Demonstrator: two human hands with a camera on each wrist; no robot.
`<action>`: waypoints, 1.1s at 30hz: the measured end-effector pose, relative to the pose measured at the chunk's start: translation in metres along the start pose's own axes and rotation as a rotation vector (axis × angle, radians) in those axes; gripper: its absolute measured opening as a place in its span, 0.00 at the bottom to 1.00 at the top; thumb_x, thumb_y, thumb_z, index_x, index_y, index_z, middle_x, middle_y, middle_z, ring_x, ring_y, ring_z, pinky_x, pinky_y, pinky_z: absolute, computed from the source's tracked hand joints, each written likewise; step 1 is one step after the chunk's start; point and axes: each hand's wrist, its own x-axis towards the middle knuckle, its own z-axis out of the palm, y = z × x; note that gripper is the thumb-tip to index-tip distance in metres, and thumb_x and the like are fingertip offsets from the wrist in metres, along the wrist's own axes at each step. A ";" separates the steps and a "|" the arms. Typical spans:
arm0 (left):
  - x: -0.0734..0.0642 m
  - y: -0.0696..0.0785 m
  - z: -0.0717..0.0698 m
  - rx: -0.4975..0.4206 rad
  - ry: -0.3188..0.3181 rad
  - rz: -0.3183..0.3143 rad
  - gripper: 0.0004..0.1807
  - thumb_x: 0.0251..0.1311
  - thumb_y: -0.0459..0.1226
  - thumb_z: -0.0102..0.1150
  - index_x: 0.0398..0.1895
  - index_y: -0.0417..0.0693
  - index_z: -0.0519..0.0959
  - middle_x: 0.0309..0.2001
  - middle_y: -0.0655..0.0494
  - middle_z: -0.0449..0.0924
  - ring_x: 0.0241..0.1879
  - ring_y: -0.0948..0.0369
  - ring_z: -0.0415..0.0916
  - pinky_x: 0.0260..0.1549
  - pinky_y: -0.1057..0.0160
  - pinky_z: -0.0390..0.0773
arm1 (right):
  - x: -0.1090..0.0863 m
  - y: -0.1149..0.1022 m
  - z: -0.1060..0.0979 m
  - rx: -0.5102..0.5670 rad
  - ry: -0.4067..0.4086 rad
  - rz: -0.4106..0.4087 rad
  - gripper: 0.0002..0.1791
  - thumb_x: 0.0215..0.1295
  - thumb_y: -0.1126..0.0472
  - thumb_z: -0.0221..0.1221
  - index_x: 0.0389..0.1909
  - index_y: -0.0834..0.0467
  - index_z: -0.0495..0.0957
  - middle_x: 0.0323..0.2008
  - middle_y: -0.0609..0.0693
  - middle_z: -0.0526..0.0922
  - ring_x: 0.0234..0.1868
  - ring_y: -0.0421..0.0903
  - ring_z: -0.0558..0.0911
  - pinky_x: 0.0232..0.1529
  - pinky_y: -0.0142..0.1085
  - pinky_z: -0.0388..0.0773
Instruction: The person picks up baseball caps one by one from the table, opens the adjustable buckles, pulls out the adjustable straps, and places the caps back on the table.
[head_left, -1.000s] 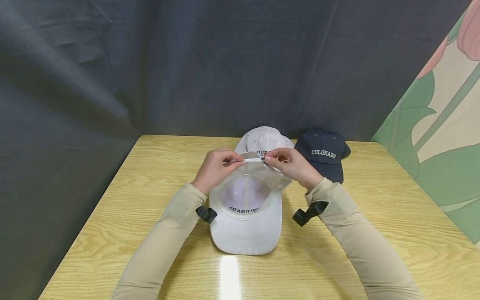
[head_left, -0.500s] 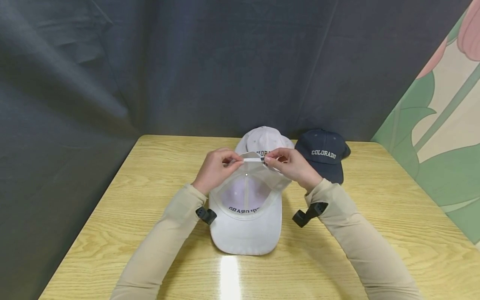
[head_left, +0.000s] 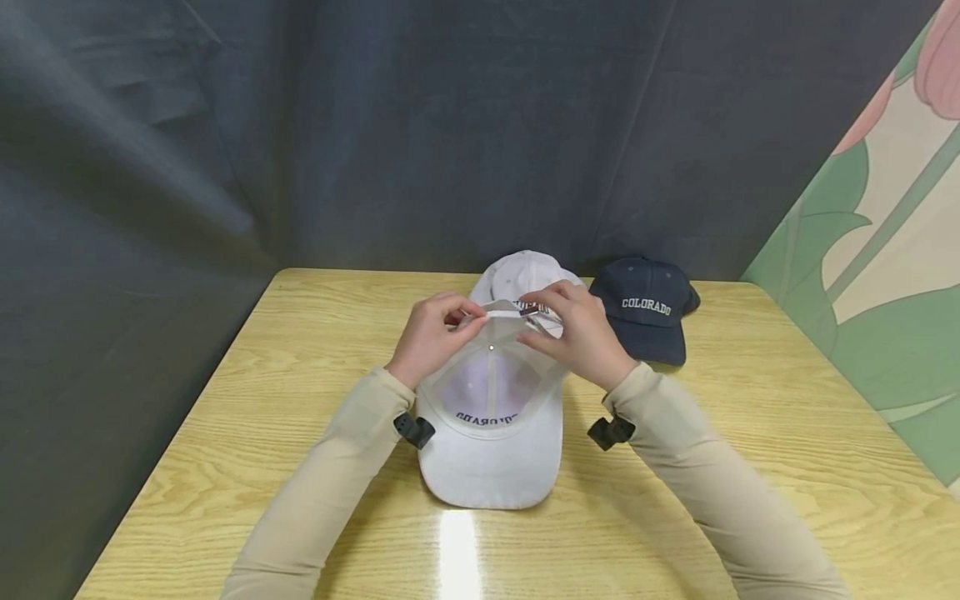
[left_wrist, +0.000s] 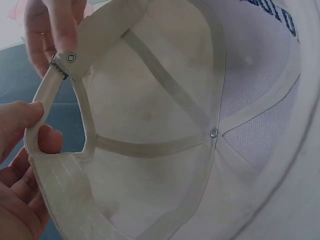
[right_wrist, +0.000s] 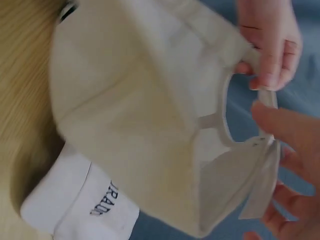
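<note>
A white baseball cap (head_left: 491,458) is tipped with its inside toward me, brim on the table, mirrored lettering visible through the crown. My left hand (head_left: 435,337) pinches its back strap (left_wrist: 45,95) between thumb and fingers, left of the buckle. At the buckle, my right hand (head_left: 581,337) has its thumb and index finger spread apart around the strap. A loose strap end (right_wrist: 260,197) hangs beside the right fingers in the right wrist view. The back opening (right_wrist: 240,110) frames a gap between crown and strap.
Behind it on the wooden table (head_left: 315,350) sit another white cap (head_left: 525,275), partly hidden, and a navy COLORADO cap (head_left: 648,321). A dark curtain (head_left: 465,133) hangs at the back and left; a floral panel (head_left: 885,275) stands at right.
The right hand's finger and thumb, earlier pinched together on the strap by the buckle, have parted and the hand has shifted slightly. The left hand still pinches the strap.
</note>
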 end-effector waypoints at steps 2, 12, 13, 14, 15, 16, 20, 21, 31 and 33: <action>0.000 0.000 0.000 0.001 0.001 0.005 0.04 0.56 0.36 0.63 0.32 0.44 0.83 0.34 0.51 0.83 0.30 0.60 0.78 0.33 0.67 0.79 | 0.000 -0.001 0.001 -0.064 0.042 -0.021 0.19 0.48 0.57 0.70 0.43 0.56 0.81 0.38 0.53 0.79 0.41 0.52 0.75 0.40 0.48 0.66; -0.001 0.001 -0.001 -0.006 0.006 0.022 0.04 0.55 0.35 0.63 0.32 0.44 0.83 0.34 0.51 0.83 0.30 0.60 0.78 0.34 0.65 0.81 | -0.001 -0.002 0.004 -0.204 0.150 -0.088 0.15 0.50 0.58 0.69 0.41 0.55 0.85 0.31 0.51 0.85 0.36 0.51 0.75 0.44 0.49 0.66; -0.001 0.002 -0.001 -0.006 0.006 0.020 0.04 0.55 0.35 0.63 0.32 0.44 0.83 0.33 0.51 0.83 0.30 0.60 0.78 0.34 0.65 0.81 | -0.001 -0.002 0.004 -0.208 0.155 -0.092 0.15 0.50 0.58 0.69 0.40 0.55 0.85 0.31 0.51 0.86 0.35 0.51 0.75 0.44 0.49 0.66; -0.001 0.002 -0.001 -0.006 0.006 0.019 0.04 0.55 0.35 0.63 0.32 0.44 0.83 0.33 0.51 0.83 0.30 0.60 0.78 0.34 0.65 0.81 | -0.002 -0.001 0.004 -0.212 0.160 -0.095 0.14 0.50 0.58 0.69 0.40 0.55 0.85 0.31 0.51 0.86 0.35 0.51 0.75 0.44 0.49 0.66; -0.001 0.002 -0.001 -0.006 0.004 0.018 0.04 0.55 0.35 0.63 0.32 0.44 0.83 0.33 0.51 0.83 0.30 0.60 0.78 0.34 0.65 0.81 | -0.002 -0.001 0.005 -0.215 0.165 -0.097 0.14 0.50 0.58 0.69 0.40 0.55 0.85 0.31 0.51 0.86 0.35 0.51 0.75 0.43 0.49 0.66; -0.001 0.002 -0.001 -0.006 0.003 0.017 0.04 0.55 0.35 0.63 0.32 0.44 0.83 0.33 0.51 0.83 0.30 0.60 0.78 0.34 0.65 0.81 | -0.002 -0.001 0.005 -0.217 0.169 -0.099 0.14 0.50 0.59 0.69 0.40 0.55 0.85 0.31 0.51 0.86 0.35 0.51 0.75 0.43 0.49 0.65; -0.001 0.003 -0.001 -0.007 -0.001 0.013 0.04 0.55 0.35 0.63 0.31 0.43 0.83 0.34 0.50 0.83 0.30 0.60 0.78 0.34 0.65 0.81 | -0.003 -0.001 0.006 -0.221 0.180 -0.101 0.14 0.50 0.59 0.68 0.39 0.55 0.85 0.30 0.51 0.86 0.34 0.50 0.75 0.43 0.48 0.66; -0.001 0.003 -0.001 -0.008 -0.002 0.011 0.04 0.55 0.34 0.63 0.31 0.43 0.83 0.34 0.50 0.83 0.30 0.60 0.78 0.34 0.65 0.81 | -0.002 -0.001 0.006 -0.218 0.181 -0.098 0.14 0.50 0.59 0.68 0.39 0.55 0.85 0.30 0.51 0.85 0.35 0.50 0.75 0.43 0.49 0.66; -0.003 0.005 0.000 -0.021 -0.029 0.025 0.03 0.55 0.33 0.63 0.32 0.43 0.83 0.33 0.50 0.81 0.30 0.60 0.75 0.35 0.65 0.80 | 0.002 -0.001 0.003 -0.077 0.053 -0.031 0.20 0.51 0.56 0.68 0.45 0.57 0.79 0.39 0.53 0.82 0.43 0.52 0.76 0.50 0.53 0.64; -0.002 0.005 0.001 -0.027 -0.043 0.014 0.04 0.55 0.34 0.63 0.33 0.43 0.82 0.35 0.51 0.82 0.32 0.60 0.76 0.36 0.64 0.80 | 0.002 0.000 0.003 -0.045 0.027 -0.020 0.16 0.52 0.56 0.67 0.42 0.56 0.80 0.35 0.51 0.83 0.39 0.50 0.76 0.48 0.52 0.64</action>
